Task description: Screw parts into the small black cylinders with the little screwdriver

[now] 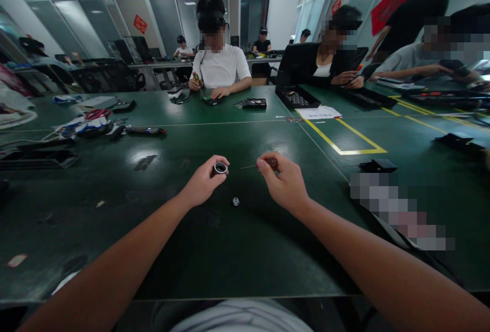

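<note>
The left hand (202,184) held a small metal ring (220,168) above the desk (153,230), fingers closed round its rim. The right hand (285,184) pinched a thin screwdriver (257,165), tip pointing at the ring but apart from it. A small round part (236,201) lay on the desk between the hands. The ring looked light, rigid and smooth, likely slippery; a rim grip suited it best.
</note>
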`<move>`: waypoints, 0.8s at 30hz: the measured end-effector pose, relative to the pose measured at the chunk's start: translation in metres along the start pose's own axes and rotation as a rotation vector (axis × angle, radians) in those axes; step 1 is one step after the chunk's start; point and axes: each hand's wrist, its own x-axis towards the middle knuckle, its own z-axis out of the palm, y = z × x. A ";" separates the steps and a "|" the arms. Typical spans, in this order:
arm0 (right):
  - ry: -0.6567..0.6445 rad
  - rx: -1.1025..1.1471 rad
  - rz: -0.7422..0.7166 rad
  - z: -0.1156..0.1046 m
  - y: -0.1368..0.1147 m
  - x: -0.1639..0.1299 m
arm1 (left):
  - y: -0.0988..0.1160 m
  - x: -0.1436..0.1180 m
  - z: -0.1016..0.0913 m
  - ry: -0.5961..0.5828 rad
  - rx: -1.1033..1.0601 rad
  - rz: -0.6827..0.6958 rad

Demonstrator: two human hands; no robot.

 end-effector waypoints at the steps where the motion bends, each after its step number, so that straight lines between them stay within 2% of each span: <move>1: -0.004 0.000 0.001 0.000 0.000 0.000 | 0.003 -0.001 -0.001 -0.040 0.070 0.000; 6: -0.019 -0.008 0.009 0.000 -0.002 0.000 | 0.017 -0.004 -0.004 -0.258 0.378 0.019; 10: -0.017 -0.008 0.009 0.000 -0.002 0.001 | 0.018 -0.004 -0.004 -0.418 0.400 0.038; 15: -0.023 -0.001 0.022 0.001 -0.001 0.001 | 0.017 -0.005 -0.004 -0.544 0.439 0.094; 19: -0.042 -0.005 0.013 0.002 -0.002 0.001 | 0.019 -0.006 -0.004 -0.572 0.555 0.126; 24: -0.060 -0.006 0.014 0.001 -0.002 0.001 | 0.017 -0.006 -0.007 -0.494 0.625 0.042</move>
